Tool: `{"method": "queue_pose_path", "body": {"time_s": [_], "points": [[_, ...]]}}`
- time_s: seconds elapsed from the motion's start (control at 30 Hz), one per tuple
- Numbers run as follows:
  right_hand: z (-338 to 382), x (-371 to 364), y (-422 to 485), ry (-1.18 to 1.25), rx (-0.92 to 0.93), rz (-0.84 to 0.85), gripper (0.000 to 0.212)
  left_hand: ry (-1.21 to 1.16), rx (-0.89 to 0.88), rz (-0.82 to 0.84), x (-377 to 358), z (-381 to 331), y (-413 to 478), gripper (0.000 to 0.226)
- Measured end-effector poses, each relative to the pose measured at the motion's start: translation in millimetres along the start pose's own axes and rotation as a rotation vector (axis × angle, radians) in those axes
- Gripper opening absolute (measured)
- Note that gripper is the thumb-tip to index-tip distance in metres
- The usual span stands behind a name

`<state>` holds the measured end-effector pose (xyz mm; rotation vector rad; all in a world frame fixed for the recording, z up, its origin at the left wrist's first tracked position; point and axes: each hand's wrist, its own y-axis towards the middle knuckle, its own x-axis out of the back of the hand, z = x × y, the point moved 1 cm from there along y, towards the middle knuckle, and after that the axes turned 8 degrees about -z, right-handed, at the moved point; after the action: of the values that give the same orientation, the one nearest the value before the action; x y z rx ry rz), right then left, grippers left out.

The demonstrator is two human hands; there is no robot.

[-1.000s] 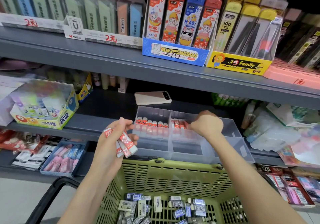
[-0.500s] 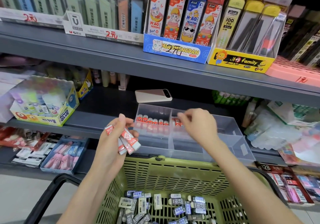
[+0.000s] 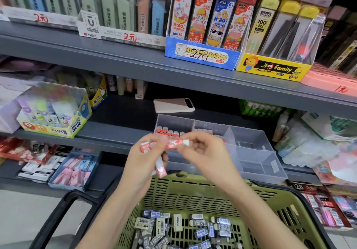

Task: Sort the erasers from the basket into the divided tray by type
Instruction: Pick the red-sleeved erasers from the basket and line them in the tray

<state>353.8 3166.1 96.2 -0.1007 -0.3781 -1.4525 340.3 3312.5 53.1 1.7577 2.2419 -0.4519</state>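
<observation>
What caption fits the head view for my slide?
Right hand takes a red eraser from the left hand above the green basket.

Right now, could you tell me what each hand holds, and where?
Left hand grips several red erasers around their middles; right hand pinches one red eraser near its white end.

a clear plastic divided tray (image 3: 257,152) sits on the middle shelf, its front edge just behind the basket rim. its back-left compartment holds a row of red-sleeved erasers (image 3: 168,132) standing upright along the front wall; a few more show blurred in the next compartment to the right. the right-hand compartments look bare. one red-and-white eraser (image 3: 174,144) is held level in front of the tray, with more red ones (image 3: 160,166) bunched lower down. the green slotted basket (image 3: 193,192) below holds a loose heap of grey, black and blue-labelled erasers (image 3: 185,229), lying flat and tilted across its floor.
</observation>
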Motion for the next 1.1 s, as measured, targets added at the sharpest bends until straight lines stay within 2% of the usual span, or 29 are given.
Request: {"method": "queue_pose_path", "body": {"time_s": [0.1,0.2,0.27,0.33,0.37,0.47,0.57,0.73,0.87,0.97,1.1], "points": [[-8.0,21.2,-4.4,0.231,-0.031,-0.038,0.020,0.056,0.077,0.048,-21.4,5.1,-7.6,0.038],[-17.9,39.0,-4.6,0.271,0.026,-0.172,0.016,0.136,0.173,0.102,-43.9,10.2,-15.3,0.063],[-27.2,58.5,6.4,0.267,0.009,-0.319,0.012,0.214,0.165,0.101,-50.8,11.9,-17.1,0.060],[-41.4,80.3,26.5,0.137,-0.030,-0.496,0.010,0.375,0.088,0.091,-50.2,13.3,-17.3,0.047],[-49.4,89.0,38.0,0.016,-0.053,-0.569,0.017,0.454,0.043,0.081,-48.0,14.2,-17.4,0.038],[-68.5,98.0,68.5,-0.342,-0.056,-0.683,0.029,0.520,-0.015,0.041,-41.6,19.8,-17.6,0.022],[-80.4,86.7,87.2,-0.546,-0.021,-0.625,0.026,0.466,-0.007,0.035,-39.9,23.5,-19.4,0.018],[-93.2,67.9,97.6,-1.031,-0.057,-0.369,0.022,0.391,0.045,0.022,-33.5,25.3,-18.6,0.024],[-97.4,69.8,88.5,-1.183,0.084,-0.314,0.028,0.366,0.060,0.008,-31.8,24.8,-15.5,0.038],[-98.0,76.5,82.5,-1.198,0.104,-0.236,0.031,0.369,0.058,0.024,-32.5,25.0,-15.8,0.041],[-95.0,76.9,83.4,-1.418,0.160,-0.040,0.033,0.290,0.092,0.012,-32.9,23.8,-16.6,0.045]]}}
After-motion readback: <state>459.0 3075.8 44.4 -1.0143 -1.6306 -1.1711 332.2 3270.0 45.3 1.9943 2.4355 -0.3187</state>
